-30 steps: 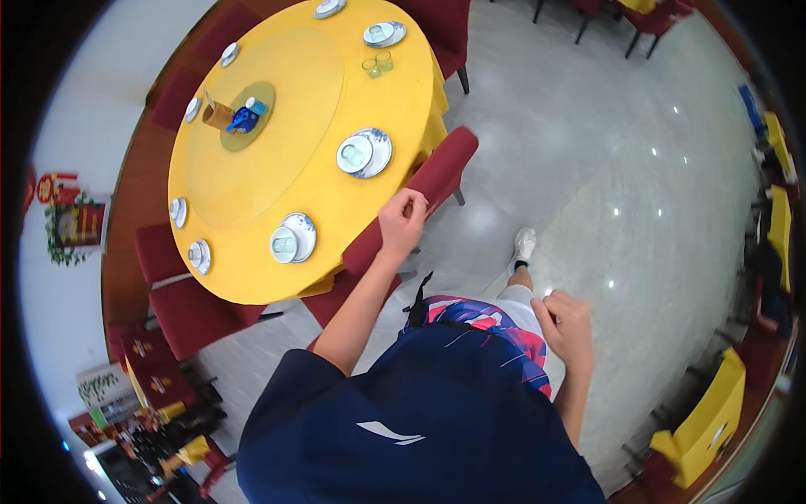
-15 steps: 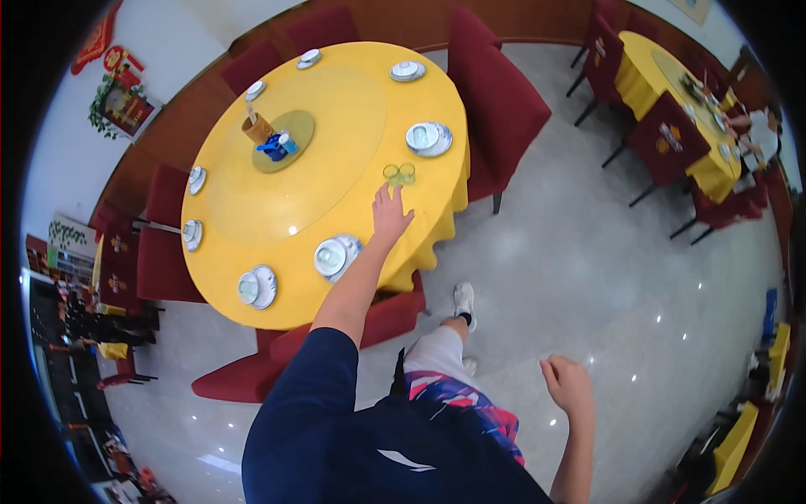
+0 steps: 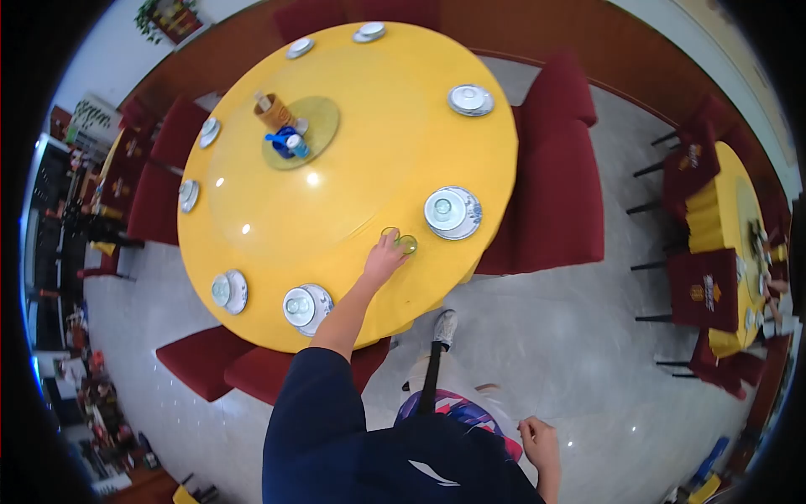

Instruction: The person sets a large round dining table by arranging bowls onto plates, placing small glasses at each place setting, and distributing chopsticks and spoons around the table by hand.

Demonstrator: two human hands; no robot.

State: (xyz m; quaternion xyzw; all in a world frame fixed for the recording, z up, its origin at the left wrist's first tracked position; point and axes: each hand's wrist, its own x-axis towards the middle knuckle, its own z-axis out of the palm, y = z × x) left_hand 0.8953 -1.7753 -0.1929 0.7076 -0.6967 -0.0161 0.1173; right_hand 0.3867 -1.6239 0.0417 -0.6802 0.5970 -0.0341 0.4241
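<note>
My left hand (image 3: 384, 260) reaches over the yellow-clothed round table. Its fingers and thumb are closed around two small greenish drinking glasses (image 3: 407, 244) that stand side by side on the cloth. Part of the left glass is hidden by the fingers. Just to the right of the glasses is a place setting of stacked plate and bowl (image 3: 446, 208) with a clear glass piece on top. My right hand (image 3: 541, 443) hangs low beside my body, over the floor, its fingers curled with nothing visible in them.
On the table's glass turntable (image 3: 327, 126) stand a brown holder (image 3: 273, 111) and a blue caddy (image 3: 285, 143). More place settings (image 3: 307, 309) ring the edge. Red chairs (image 3: 554, 176) surround the table. Another yellow table (image 3: 714, 197) is at the right, with a person beside it.
My left hand has come from just short of the glasses to close on them. My view has shifted nearer the table, and my right hand stays low at my side.
</note>
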